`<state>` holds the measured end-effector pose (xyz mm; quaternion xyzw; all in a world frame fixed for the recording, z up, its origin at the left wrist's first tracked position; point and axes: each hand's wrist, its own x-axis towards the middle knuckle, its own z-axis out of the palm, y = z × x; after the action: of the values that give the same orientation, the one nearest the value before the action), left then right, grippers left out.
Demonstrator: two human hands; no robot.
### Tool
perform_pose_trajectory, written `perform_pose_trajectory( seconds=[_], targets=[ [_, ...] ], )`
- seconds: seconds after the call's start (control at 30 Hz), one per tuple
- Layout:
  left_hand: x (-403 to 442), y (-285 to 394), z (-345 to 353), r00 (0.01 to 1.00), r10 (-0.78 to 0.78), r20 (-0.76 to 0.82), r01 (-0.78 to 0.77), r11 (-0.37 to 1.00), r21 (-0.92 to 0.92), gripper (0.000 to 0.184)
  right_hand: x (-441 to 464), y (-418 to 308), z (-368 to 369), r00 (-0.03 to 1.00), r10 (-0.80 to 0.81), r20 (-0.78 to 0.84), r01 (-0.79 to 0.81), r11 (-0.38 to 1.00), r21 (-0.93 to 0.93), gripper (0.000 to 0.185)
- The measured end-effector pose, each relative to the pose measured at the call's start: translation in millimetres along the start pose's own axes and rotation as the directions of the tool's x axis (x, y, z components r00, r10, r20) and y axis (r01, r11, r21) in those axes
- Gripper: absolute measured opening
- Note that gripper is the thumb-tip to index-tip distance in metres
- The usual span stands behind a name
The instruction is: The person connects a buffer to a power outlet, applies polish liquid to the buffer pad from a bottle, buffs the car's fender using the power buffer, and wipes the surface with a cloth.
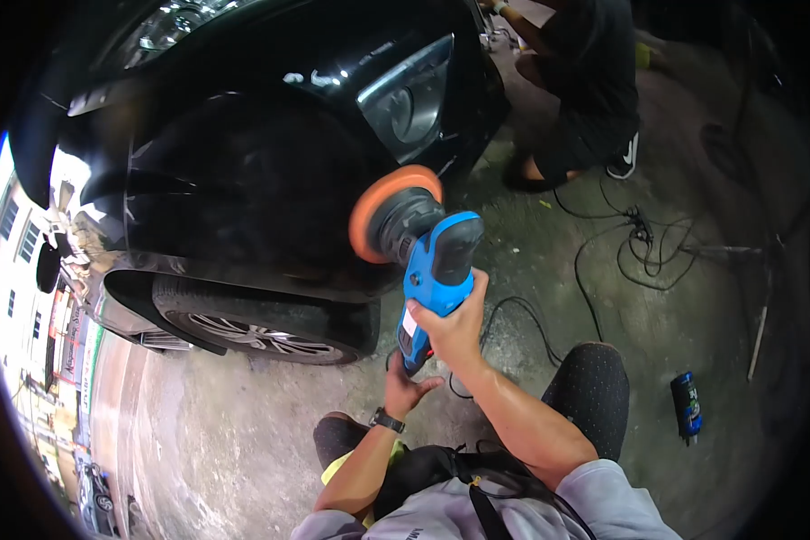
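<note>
A blue and black car polisher (441, 261) with an orange foam pad (365, 216) is held up at the car's front corner. The pad faces the black bumper (243, 180); whether it touches the paint I cannot tell. My right hand (457, 328) is closed around the polisher's blue body, thumb across its side. At the tool's lower end is my left hand (407, 387), wearing a dark watch (387, 419). Its thumb sticks out to the right, and its fingers are partly hidden against the end of the handle.
Below the fender is the car's wheel (261, 337). A co-worker (594, 81) crouches at the upper right. Black cables (639, 229) lie tangled on the concrete floor (243, 441), and one runs near my knee. To the right lies a dark bottle with blue parts (688, 405).
</note>
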<state>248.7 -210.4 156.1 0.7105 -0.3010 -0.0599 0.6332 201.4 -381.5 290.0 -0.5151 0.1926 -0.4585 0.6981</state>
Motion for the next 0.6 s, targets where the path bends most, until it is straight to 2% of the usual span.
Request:
perform_pose_trajectory(
  seconds=[0.07,0.1,0.13,0.2,0.27,0.3,0.33,0.4,0.43,0.47,0.53,0.6],
  targets=[
    [-1,-21,-12,0.979,-0.085,0.184,0.045,0.976,0.212,0.072,7,-1,-12,0.999,0.041,0.003,-0.041,0.999,0.016,0.079],
    [4,-17,-14,0.976,-0.165,0.140,0.083,0.883,0.462,0.056,11,10,-17,0.995,0.100,0.028,-0.103,0.988,0.118,0.077],
    [7,0,-8,0.973,-0.175,0.149,0.089,0.884,0.458,0.056,15,17,-23,0.986,0.155,0.057,-0.163,0.962,0.219,0.076],
    [10,45,7,0.977,-0.214,-0.002,0.136,0.611,0.780,0.049,30,21,-38,0.979,0.184,0.085,-0.197,0.962,0.187,0.069],
    [5,50,20,0.978,-0.208,-0.009,0.133,0.589,0.797,0.049,46,31,-45,0.971,0.235,0.038,-0.226,0.858,0.461,0.066],
    [5,50,27,0.979,-0.198,-0.049,0.153,0.550,0.821,0.048,56,36,-45,0.989,0.139,-0.056,-0.109,0.924,0.368,0.068],
    [5,50,32,0.978,-0.186,-0.094,0.178,0.511,0.841,0.048,69,35,-48,0.987,0.144,-0.066,-0.110,0.921,0.373,0.068],
    [8,65,37,0.975,-0.193,-0.108,0.185,0.447,0.875,0.050,90,30,-62,0.996,0.082,-0.042,-0.070,0.972,0.222,0.069],
    [12,69,40,0.975,-0.186,-0.121,0.187,0.391,0.901,0.052,98,31,-68,0.986,0.167,0.005,-0.160,0.939,0.306,0.065],
    [16,69,41,0.975,-0.191,-0.117,0.184,0.382,0.906,0.052,107,33,-71,0.985,0.175,-0.001,-0.166,0.936,0.311,0.065],
    [23,69,42,0.971,-0.220,-0.096,0.169,0.339,0.925,0.058,124,40,-77,0.942,0.334,0.026,-0.327,0.902,0.281,0.062],
    [29,74,49,0.957,-0.271,-0.105,0.187,0.299,0.936,0.061,141,56,-81,0.929,0.369,0.031,-0.362,0.886,0.289,0.057]
  ],
)
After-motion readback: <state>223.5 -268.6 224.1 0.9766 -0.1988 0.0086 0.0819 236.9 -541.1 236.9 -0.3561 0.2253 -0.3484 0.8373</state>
